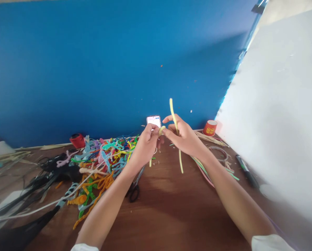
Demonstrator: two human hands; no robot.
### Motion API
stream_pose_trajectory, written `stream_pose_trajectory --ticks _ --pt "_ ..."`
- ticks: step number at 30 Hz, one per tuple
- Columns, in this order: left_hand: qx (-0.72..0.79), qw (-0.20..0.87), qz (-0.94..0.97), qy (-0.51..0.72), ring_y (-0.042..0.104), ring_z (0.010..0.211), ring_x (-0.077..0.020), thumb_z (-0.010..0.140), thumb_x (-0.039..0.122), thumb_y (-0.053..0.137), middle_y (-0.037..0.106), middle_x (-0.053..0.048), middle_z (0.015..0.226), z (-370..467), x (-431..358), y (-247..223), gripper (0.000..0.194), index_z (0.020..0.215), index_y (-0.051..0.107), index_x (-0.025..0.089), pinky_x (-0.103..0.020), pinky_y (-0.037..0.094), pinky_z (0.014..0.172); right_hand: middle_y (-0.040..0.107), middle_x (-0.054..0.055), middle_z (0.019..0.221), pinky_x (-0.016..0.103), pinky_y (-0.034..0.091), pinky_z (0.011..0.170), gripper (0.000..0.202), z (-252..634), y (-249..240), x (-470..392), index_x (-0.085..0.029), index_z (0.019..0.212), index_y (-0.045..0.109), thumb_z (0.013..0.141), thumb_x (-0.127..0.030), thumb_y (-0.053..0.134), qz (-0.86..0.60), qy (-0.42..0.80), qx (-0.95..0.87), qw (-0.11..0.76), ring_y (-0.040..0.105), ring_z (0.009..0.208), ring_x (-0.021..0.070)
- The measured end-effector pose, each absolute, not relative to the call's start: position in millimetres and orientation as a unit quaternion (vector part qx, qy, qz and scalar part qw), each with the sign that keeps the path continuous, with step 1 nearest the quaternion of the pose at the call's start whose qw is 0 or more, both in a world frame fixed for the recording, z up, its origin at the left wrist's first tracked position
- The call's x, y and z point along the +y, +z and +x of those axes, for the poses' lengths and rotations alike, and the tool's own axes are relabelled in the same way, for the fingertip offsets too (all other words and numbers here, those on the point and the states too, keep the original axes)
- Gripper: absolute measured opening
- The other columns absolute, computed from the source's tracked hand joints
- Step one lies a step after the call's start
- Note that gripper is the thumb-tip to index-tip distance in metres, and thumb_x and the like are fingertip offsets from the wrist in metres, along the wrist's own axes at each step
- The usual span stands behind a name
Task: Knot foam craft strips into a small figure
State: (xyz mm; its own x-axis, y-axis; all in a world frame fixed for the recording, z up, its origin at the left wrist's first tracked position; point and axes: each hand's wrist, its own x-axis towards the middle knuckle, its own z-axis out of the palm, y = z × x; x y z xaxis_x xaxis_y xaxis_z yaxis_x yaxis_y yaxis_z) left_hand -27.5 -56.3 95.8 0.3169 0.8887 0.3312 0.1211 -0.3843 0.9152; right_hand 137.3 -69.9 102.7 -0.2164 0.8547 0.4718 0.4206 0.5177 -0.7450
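Note:
Above the table, both my hands work on pale yellow pipe cleaner. My left hand [146, 143] pinches its looped part between thumb and fingertips. A short yellow end hangs below that hand. My right hand [187, 136] has its thumb and a fingertip at the same loop, its fingers bent. A long length of the yellow pipe cleaner [173, 113] passes through the right hand, standing up above it and hanging down below. Behind the hands a lit phone [153, 120] leans against the wall, partly covered by my left hand.
Left lies a tangled pile of coloured pipe cleaners [107, 157], crossed by a white cable [51, 205]. Scissors [134, 194] with dark handles rest beside my left forearm. Right are a red cup [210, 128], loose pipe cleaners [203, 171] and a black marker [247, 172]. A blue wall [114, 69] stands behind.

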Motion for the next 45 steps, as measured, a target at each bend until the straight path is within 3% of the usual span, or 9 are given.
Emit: stream_pose_trajectory --ticks 4,8,11,14,17,24,28,36,45 --pt "0.355 0.475 0.628 0.505 0.039 0.051 -0.0060 0.095 0.028 0.048 0.050 0.004 0.065 -31 -56 100 0.016 0.083 0.048 0.019 -0.019 0.029 0.049 0.038 -0.007 0.065 0.028 0.032 0.055 0.029 144 106 -73 -0.026 0.117 0.041 0.103 -0.051 0.035 -0.409 0.250 -0.736 0.477 0.037 0.054 0.0120" --pt "0.319 0.507 0.587 0.545 0.042 0.057 -0.0063 0.091 0.024 0.054 0.052 0.002 0.070 -34 -57 103 0.008 0.086 0.051 0.018 -0.020 0.032 0.053 0.040 -0.005 0.066 0.029 0.033 0.059 0.039 154 110 -73 -0.023 0.106 0.048 0.104 -0.056 0.025 -0.399 0.206 -0.739 0.502 0.038 0.057 0.0125" --pt "0.302 0.511 0.579 0.559 0.043 0.060 -0.0065 0.086 0.019 0.061 0.053 0.002 0.074 -35 -58 104 0.009 0.088 0.052 0.018 -0.020 0.033 0.055 0.038 -0.005 0.061 0.029 0.028 0.056 0.044 160 114 -73 -0.020 0.092 0.055 0.102 -0.056 0.031 -0.437 0.190 -0.757 0.448 0.035 0.054 0.0115" --pt "0.290 0.517 0.577 0.561 0.044 0.060 -0.0067 0.085 0.019 0.063 0.053 0.002 0.074 -35 -58 104 0.013 0.089 0.051 0.019 -0.020 0.032 0.055 0.036 -0.004 0.063 0.028 0.024 0.056 0.047 165 118 -75 -0.019 0.073 0.053 0.099 -0.056 0.043 -0.458 0.177 -0.788 0.372 0.032 0.057 0.0104" --pt "0.294 0.518 0.584 0.551 0.044 0.059 -0.0067 0.084 0.020 0.063 0.054 0.003 0.074 -35 -58 103 0.014 0.089 0.050 0.020 -0.020 0.031 0.053 0.037 -0.004 0.064 0.027 0.025 0.057 0.046 167 120 -77 -0.019 0.072 0.053 0.098 -0.055 0.044 -0.446 0.178 -0.800 0.359 0.032 0.059 0.0106" --pt "0.336 0.431 0.610 0.574 0.043 0.060 -0.0081 0.083 0.024 0.063 0.052 0.003 0.073 -37 -53 101 0.013 0.086 0.051 0.020 -0.022 0.033 0.055 0.040 -0.004 0.062 0.027 0.025 0.057 0.043 166 122 -81 -0.020 0.073 0.052 0.100 -0.051 0.040 -0.453 0.155 -0.808 0.343 0.033 0.057 0.0110" --pt "0.346 0.382 0.636 0.575 0.049 0.066 -0.0098 0.086 0.029 0.063 0.060 0.000 0.081 -37 -54 100 0.013 0.089 0.053 0.021 -0.023 0.037 0.058 0.038 -0.004 0.059 0.028 0.024 0.055 0.042 165 122 -81 -0.020 0.069 0.046 0.100 -0.048 0.041 -0.467 0.146 -0.803 0.338 0.032 0.055 0.0103" --pt "0.353 0.315 0.675 0.567 0.059 0.074 -0.0120 0.097 0.030 0.047 0.071 -0.004 0.093 -35 -51 96 0.015 0.096 0.058 0.021 -0.024 0.042 0.063 0.044 -0.003 0.058 0.028 0.025 0.052 0.042 162 118 -77 -0.020 0.073 0.057 0.098 -0.050 0.044 -0.495 0.158 -0.794 0.314 0.036 0.054 0.0102" --pt "0.375 0.262 0.690 0.561 0.062 0.078 -0.0139 0.097 0.030 0.049 0.067 -0.003 0.091 -37 -50 91 0.013 0.100 0.059 0.021 -0.025 0.044 0.066 0.042 -0.003 0.053 0.030 0.024 0.052 0.036 163 121 -80 -0.019 0.070 0.064 0.096 -0.039 0.047 -0.503 0.136 -0.791 0.321 0.034 0.050 0.0107"
